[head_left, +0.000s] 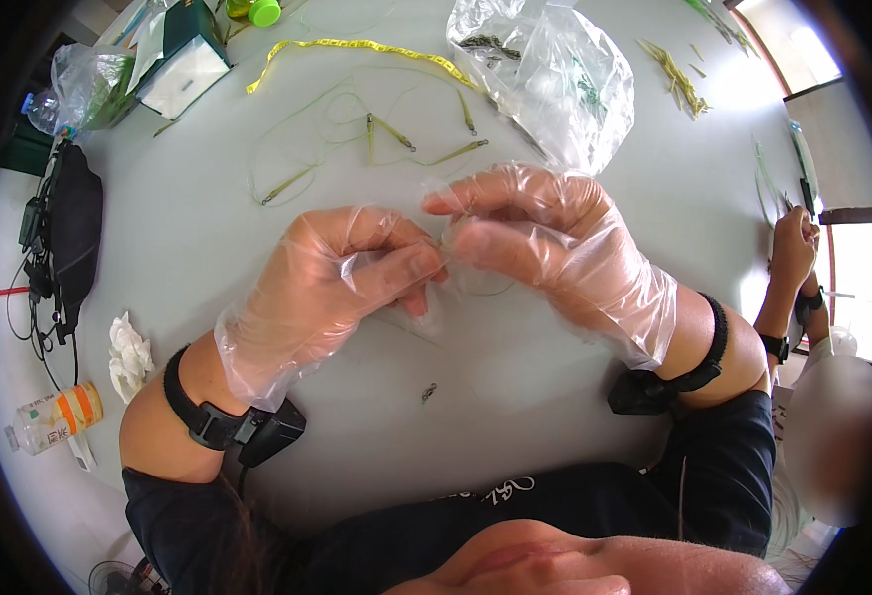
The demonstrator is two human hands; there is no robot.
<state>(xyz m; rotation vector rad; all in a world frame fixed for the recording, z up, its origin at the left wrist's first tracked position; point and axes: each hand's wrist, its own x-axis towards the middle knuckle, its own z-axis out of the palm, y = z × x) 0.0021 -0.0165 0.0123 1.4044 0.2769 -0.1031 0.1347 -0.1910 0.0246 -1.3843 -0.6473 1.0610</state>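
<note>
Both hands meet over the middle of the grey table [357,357], in loose clear plastic gloves. My left hand [342,263] is closed, thumb and forefinger pinched together on something too small to make out. Just right of those fingertips is my right hand [550,233], its forefinger stretched out and its thumb apart from it. The lower fingers of that hand are partly hidden, and the thumb looks blurred. A thin line curves faintly below it. Beyond the hands lie several olive-green pieces [287,185] with small metal ends, among loops of thin green line. Nearer me lies a small metal piece [429,393].
Behind are a yellow tape measure [357,44], a clear plastic bag [595,89] and a dark green box [183,59]. Leftward lie a black pouch [71,228], crumpled tissue [130,352] and a bottle [59,416]. Another person's hand [793,243] is at the right edge.
</note>
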